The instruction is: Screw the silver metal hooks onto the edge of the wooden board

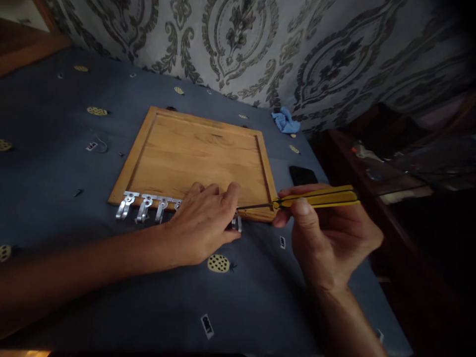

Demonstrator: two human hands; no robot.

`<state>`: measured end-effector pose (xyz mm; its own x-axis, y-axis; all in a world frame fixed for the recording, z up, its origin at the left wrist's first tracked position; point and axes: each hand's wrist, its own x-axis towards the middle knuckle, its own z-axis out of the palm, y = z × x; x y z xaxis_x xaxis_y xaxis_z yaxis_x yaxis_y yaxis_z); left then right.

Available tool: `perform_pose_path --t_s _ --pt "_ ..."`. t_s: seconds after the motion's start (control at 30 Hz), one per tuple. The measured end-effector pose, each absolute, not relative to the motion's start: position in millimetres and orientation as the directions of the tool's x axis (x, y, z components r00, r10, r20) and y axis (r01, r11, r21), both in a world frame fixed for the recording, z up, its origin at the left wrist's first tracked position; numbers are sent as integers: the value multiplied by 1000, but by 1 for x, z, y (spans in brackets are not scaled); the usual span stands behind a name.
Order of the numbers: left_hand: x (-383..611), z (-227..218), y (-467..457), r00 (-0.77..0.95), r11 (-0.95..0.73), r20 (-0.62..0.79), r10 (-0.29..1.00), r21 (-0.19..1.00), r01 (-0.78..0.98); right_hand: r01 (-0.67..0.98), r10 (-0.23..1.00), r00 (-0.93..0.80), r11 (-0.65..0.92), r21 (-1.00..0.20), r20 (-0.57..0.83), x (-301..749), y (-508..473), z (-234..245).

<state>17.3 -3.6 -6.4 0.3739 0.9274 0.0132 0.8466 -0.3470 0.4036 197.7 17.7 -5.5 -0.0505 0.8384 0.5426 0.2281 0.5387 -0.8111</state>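
Wooden board [201, 153], framed, flat on the desk [55, 163] before you. Metal hook rail [148, 199] along its near edge, hooks jutting past the edge. Your left hand [206, 218] covers part of the rail, fingers bent; can't tell whether it pinches anything. Your right hand [327, 238] grasps the screwdriver [320, 197] by its yellow handle, shaft pointing at your left fingers; tip hard to make out. Black flat object [302, 175] just beyond your right hand. Crumpled blue cloth [285, 120] off the board's far right corner.
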Motion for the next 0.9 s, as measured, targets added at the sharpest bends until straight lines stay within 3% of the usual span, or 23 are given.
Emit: perform_pose_path --t_s 0.5,0.77,0.9 --pt "17 -7 -4 374 -346 5 928 390 853 280 837 -146 547 -789 528 193 18 3" --pt "17 -9 -3 371 -351 32 928 405 845 304 832 -366 531 -791 418 199 25 16" --pt "17 -8 -3 376 -350 18 926 407 844 342 826 -320 558 -756 465 199 25 9"
